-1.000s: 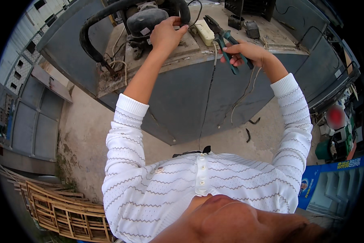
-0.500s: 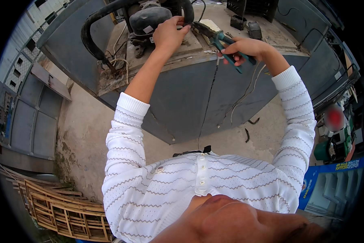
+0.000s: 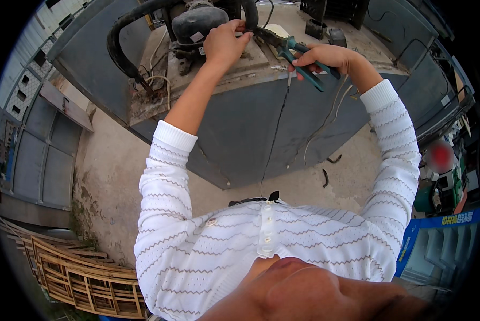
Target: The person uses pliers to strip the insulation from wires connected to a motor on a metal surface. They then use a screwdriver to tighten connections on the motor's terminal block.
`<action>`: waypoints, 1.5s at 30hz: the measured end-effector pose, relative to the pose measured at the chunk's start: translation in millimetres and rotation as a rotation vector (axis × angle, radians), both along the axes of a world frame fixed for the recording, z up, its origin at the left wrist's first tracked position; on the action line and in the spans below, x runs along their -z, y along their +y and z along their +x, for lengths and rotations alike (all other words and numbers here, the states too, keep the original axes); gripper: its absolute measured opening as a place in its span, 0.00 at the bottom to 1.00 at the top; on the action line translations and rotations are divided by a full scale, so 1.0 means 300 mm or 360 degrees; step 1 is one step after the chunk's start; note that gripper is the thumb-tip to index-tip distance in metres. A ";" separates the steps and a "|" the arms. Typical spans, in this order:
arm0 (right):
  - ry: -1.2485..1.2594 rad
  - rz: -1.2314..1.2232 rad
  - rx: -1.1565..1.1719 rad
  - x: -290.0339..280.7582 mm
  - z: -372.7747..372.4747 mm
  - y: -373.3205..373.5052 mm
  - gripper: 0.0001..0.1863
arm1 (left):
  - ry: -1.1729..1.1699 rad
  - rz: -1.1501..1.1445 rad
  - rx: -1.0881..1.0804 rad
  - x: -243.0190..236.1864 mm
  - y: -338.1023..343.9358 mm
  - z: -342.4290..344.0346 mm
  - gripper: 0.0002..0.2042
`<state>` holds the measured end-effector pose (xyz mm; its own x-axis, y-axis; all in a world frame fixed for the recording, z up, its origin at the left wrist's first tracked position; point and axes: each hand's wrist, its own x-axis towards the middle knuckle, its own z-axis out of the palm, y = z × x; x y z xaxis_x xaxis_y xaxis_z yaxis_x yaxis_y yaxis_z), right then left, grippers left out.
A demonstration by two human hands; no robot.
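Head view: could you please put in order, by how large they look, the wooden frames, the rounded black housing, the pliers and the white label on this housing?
1. Wooden frames
2. Rounded black housing and pliers, unranked: the pliers look longer, the housing broader
3. White label

Concrete floor (image 3: 111,171) (stained); grey metal panels (image 3: 26,176); daylight

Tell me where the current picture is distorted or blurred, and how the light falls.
Head view: black corners ring the fisheye image, and the wooden frames bow along its rim; head view: a round red patch at right is smeared beyond recognition, while the pliers look fairly crisp; head view: light is soft and diffuse, with no hard-edged shadows standing out.
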<state>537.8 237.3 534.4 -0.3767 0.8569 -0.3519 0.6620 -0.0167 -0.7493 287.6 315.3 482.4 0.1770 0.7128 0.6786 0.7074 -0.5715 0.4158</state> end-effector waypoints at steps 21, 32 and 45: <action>-0.1814 0.2464 0.0021 0.025 0.054 0.038 0.23 | 0.0206 0.0108 -0.0149 -0.003 -0.018 0.036 0.15; 0.0684 -0.0029 0.0384 0.252 -0.138 -0.109 0.14 | 0.0343 0.0438 -0.0242 0.033 -0.011 0.032 0.14; 0.1357 0.0295 0.0696 0.465 -0.364 -0.134 0.15 | 0.0337 0.0644 -0.0286 0.054 -0.004 0.042 0.08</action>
<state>428.5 197.2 394.8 -0.0783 0.9959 0.0457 -0.1400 0.0345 -0.9896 300.2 314.2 466.1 0.2392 0.4310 0.8701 0.8546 -0.5188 0.0220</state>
